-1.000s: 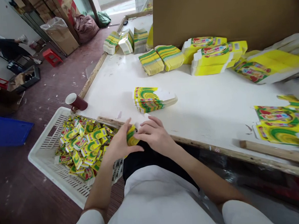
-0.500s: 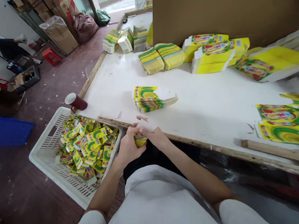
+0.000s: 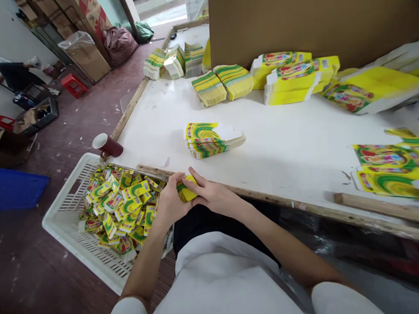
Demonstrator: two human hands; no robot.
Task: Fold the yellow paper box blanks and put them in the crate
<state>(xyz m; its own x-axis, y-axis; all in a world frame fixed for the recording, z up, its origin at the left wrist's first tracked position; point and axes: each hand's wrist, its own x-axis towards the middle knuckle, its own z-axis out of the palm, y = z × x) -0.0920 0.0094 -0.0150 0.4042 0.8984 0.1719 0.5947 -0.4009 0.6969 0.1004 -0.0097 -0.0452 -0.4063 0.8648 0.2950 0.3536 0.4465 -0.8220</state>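
Between my two hands, just over the table's front edge, is a small yellow and green carton (image 3: 188, 192). My left hand (image 3: 170, 201) grips its left side. The fingers of my right hand (image 3: 210, 192) close on the carton from the right and partly cover it. On the white table (image 3: 283, 152) ahead of my hands lies a fanned stack of flat, unfolded cartons (image 3: 208, 140) with white flaps pointing right. To the left of my left hand, a white plastic basket (image 3: 62, 215) holds many small folded cartons (image 3: 127, 204).
A dark red mug (image 3: 110, 146) lies near the table's left corner. Bundles of flat cartons (image 3: 222, 85) and larger cartons (image 3: 293, 78) line the back by a cardboard panel (image 3: 314, 18). A wooden strip (image 3: 383, 208) lies at right. A person (image 3: 13, 74) sits far left beside a red stool (image 3: 74, 85).
The carton's white flap no longer shows, and its yellow side now faces up. My hands have shifted slightly left, with the right hand's fingers now over the carton.
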